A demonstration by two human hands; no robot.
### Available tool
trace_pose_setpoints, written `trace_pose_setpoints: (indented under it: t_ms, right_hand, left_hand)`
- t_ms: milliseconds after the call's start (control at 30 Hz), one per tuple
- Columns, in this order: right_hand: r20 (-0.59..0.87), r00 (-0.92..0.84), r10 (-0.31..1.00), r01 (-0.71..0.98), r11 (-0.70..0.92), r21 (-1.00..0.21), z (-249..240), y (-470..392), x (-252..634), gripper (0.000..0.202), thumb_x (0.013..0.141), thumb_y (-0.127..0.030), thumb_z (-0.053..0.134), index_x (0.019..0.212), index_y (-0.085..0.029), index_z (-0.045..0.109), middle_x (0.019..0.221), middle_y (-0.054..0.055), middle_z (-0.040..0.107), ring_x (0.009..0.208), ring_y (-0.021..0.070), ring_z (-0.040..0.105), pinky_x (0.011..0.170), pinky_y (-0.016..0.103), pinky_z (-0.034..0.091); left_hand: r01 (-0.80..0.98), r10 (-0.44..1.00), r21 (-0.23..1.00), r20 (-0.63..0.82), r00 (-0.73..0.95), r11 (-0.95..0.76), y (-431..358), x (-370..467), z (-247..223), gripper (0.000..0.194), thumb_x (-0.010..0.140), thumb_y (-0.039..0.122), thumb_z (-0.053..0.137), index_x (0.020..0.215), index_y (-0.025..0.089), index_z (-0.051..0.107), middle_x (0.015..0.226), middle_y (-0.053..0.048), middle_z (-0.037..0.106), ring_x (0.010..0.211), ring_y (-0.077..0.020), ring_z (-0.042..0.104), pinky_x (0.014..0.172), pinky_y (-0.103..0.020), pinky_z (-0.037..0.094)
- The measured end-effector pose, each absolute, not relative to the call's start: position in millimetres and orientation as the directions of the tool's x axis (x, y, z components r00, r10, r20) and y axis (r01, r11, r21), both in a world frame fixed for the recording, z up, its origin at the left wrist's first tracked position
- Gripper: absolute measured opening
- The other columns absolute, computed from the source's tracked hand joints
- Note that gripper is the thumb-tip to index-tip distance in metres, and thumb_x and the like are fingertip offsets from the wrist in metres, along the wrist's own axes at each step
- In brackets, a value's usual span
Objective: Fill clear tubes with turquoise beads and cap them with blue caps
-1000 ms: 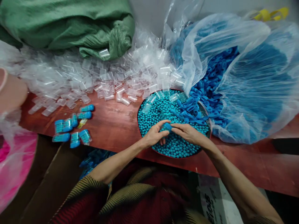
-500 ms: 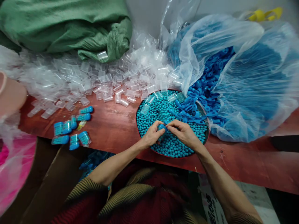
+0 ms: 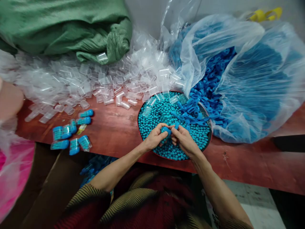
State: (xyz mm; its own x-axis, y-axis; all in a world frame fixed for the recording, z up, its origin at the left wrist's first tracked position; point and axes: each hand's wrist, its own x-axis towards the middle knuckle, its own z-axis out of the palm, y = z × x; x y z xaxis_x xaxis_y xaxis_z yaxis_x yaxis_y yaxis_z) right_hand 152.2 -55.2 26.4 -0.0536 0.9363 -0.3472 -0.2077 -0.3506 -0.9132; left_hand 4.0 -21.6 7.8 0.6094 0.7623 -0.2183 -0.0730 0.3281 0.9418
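My left hand [image 3: 156,137] is closed around a small blue container [image 3: 166,130], its lower part hidden by the fingers. Right beside it, my right hand [image 3: 184,140] pinches a blue plastic cap [image 3: 176,125], which sticks up above its fingertips. Both hands are close together over a round tray [image 3: 139,125] full of small turquoise beads [image 3: 176,154]. Loose blue caps [image 3: 190,109] are heaped on the tray's back right, and some clear plastic cases [image 3: 151,101] lie on the beads at its back left.
Several filled, blue-capped containers [image 3: 74,146] lie at left on the red-brown table [image 3: 114,127]. Behind them spreads a pile of clear cases [image 3: 78,81] under a green cloth bundle [image 3: 66,28]. A large translucent bag [image 3: 259,86] of blue caps stands at right.
My right hand has turned and now shows a blue cap between its fingers. My left hand keeps its hold beside it. The whole view has shifted slightly.
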Motion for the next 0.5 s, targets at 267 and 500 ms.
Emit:
trace_pose_setpoints:
  t_ms: [267,500]
  right_hand:
    - [-0.441,-0.299,0.846,-0.251,-0.516,-0.819,28.0,-51.5,161.1,0.042,0.066,-0.046,0.072,0.084,-0.022,0.044,0.052,-0.013,0.034,0.038,0.003,0.027,0.036,0.016,0.025]
    - [-0.099,0.108,0.989,0.289,-0.126,-0.949,15.6,-53.1,154.8,0.037,0.08,-0.04,0.057,0.111,-0.021,0.052,0.076,-0.001,0.061,0.052,0.0115,0.052,0.047,0.025,0.045]
  left_hand:
    - [0.09,0.813,0.993,-0.11,0.572,0.07,-26.9,5.2,11.5,0.024,0.083,0.034,0.052,0.1,0.018,0.048,0.067,0.006,0.046,0.055,-0.0063,0.044,0.053,-0.019,0.037]
    - [0.164,0.854,0.986,-0.048,0.518,-0.043,-24.8,6.4,7.5,0.038,0.086,0.032,0.048,0.121,0.017,0.045,0.082,0.0,0.057,0.068,-0.0112,0.05,0.071,-0.026,0.044]
